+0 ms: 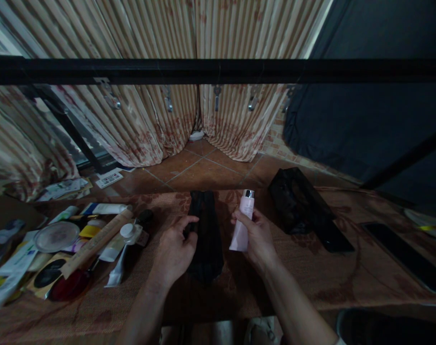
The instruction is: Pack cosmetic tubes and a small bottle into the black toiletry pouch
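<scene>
A pale pink squeeze tube [240,232] with a silver cap is held upright, cap end away from me, in my right hand [259,237], which is closed around it. To its left, a black see-through pouch [207,239] lies lengthwise on the cloth-covered table [160,306]. My left hand [177,249] is at the pouch's left edge, with dark fabric between its curved index finger and thumb. The rest of its fingers are hidden under the hand.
Cosmetics, tubes and a round clear-lidded case [57,236] are piled at the left, with a long beige box [96,242] on top. At the right lie a black mesh bag [293,201] and a dark phone-like slab [407,256]. A black bar [218,72] crosses beyond the table.
</scene>
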The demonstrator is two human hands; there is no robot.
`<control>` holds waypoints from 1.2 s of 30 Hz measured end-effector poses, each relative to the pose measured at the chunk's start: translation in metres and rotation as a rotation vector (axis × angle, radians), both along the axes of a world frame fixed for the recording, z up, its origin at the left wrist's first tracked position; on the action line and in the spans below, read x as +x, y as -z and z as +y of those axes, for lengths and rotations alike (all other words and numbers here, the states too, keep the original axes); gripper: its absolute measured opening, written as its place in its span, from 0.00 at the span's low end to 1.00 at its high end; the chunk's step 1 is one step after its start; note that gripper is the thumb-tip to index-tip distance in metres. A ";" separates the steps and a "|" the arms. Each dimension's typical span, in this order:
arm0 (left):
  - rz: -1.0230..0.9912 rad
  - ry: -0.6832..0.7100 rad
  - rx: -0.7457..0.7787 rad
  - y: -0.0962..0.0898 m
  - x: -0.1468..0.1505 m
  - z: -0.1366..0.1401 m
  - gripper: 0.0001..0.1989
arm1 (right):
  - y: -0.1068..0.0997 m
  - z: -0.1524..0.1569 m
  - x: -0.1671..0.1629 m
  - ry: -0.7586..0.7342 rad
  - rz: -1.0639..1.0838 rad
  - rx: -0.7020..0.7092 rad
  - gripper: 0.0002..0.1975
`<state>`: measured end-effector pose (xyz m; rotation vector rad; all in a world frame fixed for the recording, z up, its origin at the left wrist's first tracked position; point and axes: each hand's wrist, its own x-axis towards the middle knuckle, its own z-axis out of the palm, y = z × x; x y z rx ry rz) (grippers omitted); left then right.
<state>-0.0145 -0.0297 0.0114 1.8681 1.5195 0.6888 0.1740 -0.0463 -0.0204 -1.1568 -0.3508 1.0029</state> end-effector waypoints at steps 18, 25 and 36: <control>-0.007 -0.001 0.000 -0.003 0.001 -0.001 0.20 | -0.003 -0.001 0.000 -0.006 -0.001 -0.008 0.21; 0.004 -0.005 -0.002 -0.003 0.001 -0.001 0.20 | -0.001 -0.001 0.001 -0.021 -0.024 -0.002 0.21; -0.022 -0.001 0.033 0.001 0.000 -0.001 0.20 | -0.002 -0.001 0.001 -0.022 -0.011 -0.003 0.20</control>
